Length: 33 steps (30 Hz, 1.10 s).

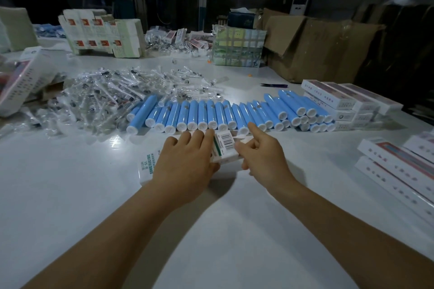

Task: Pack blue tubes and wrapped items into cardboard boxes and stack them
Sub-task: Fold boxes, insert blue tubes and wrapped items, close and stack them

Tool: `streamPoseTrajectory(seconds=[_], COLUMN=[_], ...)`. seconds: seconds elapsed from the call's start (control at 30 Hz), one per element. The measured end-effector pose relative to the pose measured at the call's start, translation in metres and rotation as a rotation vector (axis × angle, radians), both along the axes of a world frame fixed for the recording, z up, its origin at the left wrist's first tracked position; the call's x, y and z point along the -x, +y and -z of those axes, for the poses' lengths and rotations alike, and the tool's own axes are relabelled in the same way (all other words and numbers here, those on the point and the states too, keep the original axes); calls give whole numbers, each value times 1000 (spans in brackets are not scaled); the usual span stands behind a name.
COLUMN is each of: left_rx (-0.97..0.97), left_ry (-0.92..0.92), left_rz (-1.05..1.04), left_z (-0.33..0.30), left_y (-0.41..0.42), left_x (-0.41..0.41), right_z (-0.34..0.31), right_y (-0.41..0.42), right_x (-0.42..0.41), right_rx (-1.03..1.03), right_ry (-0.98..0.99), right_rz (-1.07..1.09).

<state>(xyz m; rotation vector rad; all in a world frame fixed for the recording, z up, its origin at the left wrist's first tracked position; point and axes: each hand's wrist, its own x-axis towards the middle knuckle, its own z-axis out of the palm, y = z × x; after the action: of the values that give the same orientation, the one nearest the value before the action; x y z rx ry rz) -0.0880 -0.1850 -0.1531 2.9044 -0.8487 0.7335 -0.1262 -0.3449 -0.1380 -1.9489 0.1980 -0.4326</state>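
While the left hand [187,162] grips the white box [220,150] at centre frame, the right hand [263,155] pinches its end flap, index finger pointing at the blue tubes [211,114] just beyond; wrapped items [112,96] lie upper left. Best to hold the box steady and tuck squarely. Its side reads "SONIC ELECTRIC", above a barcode.

White table [70,195] — blue tubes [211,112] in row, wrapped items [112,96] heaped behind, white boxes [340,98] stacked right.
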Motion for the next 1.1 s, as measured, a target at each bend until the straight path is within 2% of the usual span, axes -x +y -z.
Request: streamPoseTrajectory(seconds=[0.07,0.43,0.57,0.63,0.7,0.77,0.8,0.83,0.9,1.0,1.1], left_rx=[-30,-59,12,79,124,134,124,108,81,69,18], left_ry=[-17,-42,-12,8,17,13,11,9,3,-21,-42], left_rz=[4,-33,-43,-29,-15,13,30,45,52,49,68], left_z=[0,-2,-6,-8,-10,-12,-12,-12,-11,-9,-6], left_y=[-1,-3,-3,-2,-3,-4,-6,-7,-9,-10,-13], left_x=[2,4,3,3,4,6,8,10,13,15,18], right_z=[2,7,-1,-7,-11,-11,-10,-9,-8,-5,1], right_y=[1,11,3,-8,-14,-10,-7,-4,1,5,12], right_x=[0,-1,-3,-6,-9,-8,-7,-5,-3,-4,0], right_rx=[59,45,66,-83,-475,-1014,-1168,-1216,-1127,-843,-219], right_ry=[23,-12,-138,-209,-129,32,99,124,83,-28,-36], right_rz=[-14,-38,19,206,265,56,-84,-204,-322,-217,-73])
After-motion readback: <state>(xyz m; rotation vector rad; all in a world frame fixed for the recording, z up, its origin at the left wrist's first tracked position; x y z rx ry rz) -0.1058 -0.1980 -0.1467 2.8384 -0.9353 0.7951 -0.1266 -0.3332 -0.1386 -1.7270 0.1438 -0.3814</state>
